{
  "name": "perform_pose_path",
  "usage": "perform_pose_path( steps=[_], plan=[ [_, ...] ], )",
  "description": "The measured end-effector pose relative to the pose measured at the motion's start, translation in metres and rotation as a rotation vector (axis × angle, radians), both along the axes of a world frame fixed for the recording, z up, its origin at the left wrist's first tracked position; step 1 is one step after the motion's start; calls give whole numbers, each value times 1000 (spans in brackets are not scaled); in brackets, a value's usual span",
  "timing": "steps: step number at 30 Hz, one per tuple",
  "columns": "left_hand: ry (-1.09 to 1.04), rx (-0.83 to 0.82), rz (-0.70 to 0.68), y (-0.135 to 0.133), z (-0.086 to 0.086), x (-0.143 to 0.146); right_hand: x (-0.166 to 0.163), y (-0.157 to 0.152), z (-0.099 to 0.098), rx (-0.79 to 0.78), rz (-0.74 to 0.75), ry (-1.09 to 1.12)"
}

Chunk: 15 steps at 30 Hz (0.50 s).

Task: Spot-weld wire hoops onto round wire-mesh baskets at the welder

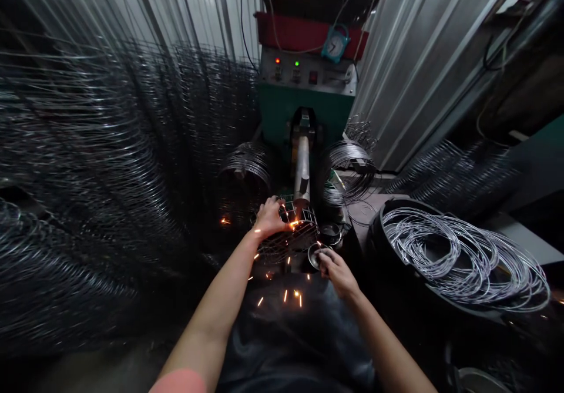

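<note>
My left hand (268, 218) is closed on the rim of a round wire frame (282, 245), thumb and fingers curved over it. The frame sits beneath the metal arm (302, 164) of a green welding machine (275, 108). Orange sparks (296, 294) fly from the spot by my left thumb and fall towards my lap. My right hand (335, 268) pinches a small round metal ring or cup (314, 255), just right of the wire frame and apart from the arm. A small dark round container (329, 232) stands beyond my right hand.
Tall stacks of bent wire frames (132, 140) fill the left side. Wire coils (251, 161) hang beside the machine. At right, a black tub (376, 237) holds loose wire rings (462, 258). A blue clock (335, 43) hangs above the lit control panel (317, 77).
</note>
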<state>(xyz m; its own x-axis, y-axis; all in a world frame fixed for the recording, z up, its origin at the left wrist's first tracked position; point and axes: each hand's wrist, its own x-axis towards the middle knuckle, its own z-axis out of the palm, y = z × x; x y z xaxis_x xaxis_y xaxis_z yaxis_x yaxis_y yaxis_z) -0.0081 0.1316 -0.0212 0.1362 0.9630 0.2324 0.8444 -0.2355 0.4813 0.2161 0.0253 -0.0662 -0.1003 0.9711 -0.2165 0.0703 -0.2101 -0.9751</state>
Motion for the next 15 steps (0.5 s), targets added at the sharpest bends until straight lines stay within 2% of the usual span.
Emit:
perform_pose_path(
  steps=[2,4,9,12,15],
  plan=[
    [8,4,-2,-1,2,0,12,-10,-13,-62,-64,89],
    [12,-13,-4,-3,4,0,24,-21,-26,-34,-112,55],
    [-15,-59,-17,2,1,-2,44,-57,-67,239,-87,-306],
    [-52,-99,-19,5,-1,-3,50,-76,-92,318,-36,-408],
    [-43,-102,-9,4,-1,-2,53,-88,-106,386,-17,-463]
  ],
)
